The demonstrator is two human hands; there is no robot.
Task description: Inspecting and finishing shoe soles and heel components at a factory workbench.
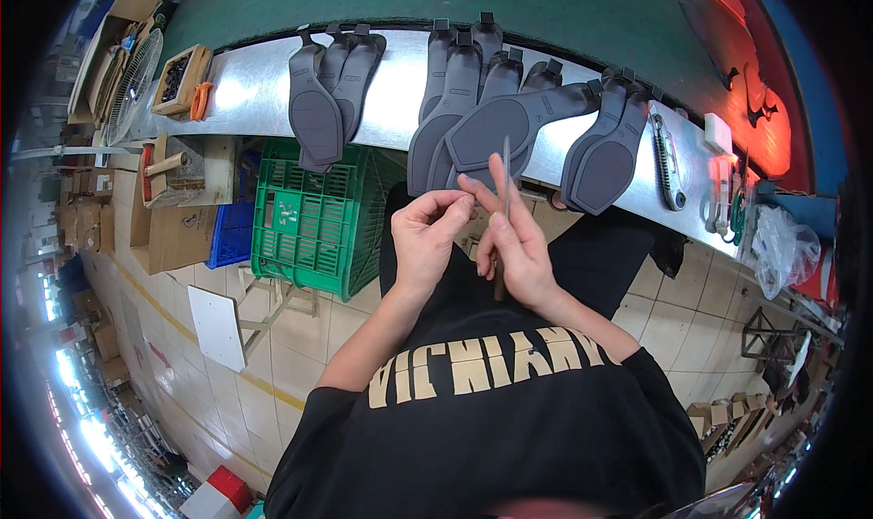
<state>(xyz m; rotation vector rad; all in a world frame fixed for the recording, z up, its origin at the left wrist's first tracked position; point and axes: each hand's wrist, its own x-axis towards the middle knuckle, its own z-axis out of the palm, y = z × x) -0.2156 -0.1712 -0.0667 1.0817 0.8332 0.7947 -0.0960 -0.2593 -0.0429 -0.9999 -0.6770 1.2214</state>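
Left hand: we held our left hand [427, 242] above our lap, just off the tabletop's near edge; its grip was pinched thumb to fingertip, and we could not tell whether anything small sat between.
Right hand: beside it, our right hand [523, 255] had its grip closed around a slim metal tool [506, 183].
Tool: straight, narrow and grey, it stood out past our fingers toward the near edge, its brownish lower end below the palm.
Soles: we had matt dark-grey heeled soles [316, 110] in three groups, tapered toes overhanging the near edge, heels toward the far edge; one sole [509, 124] lay slantwise over the middle heap.
Tabletop: smooth, reflective metal [245, 92].
Left end: we saw an open wooden box [202, 69] of small dark pieces, beside orange handles [200, 103].
Right end: a ridged cutter [668, 164], a smooth white block [717, 133] and, near the corner, a crumpled clear plastic bag [782, 246].
Below the near edge, left: a slatted green plastic crate [314, 251].
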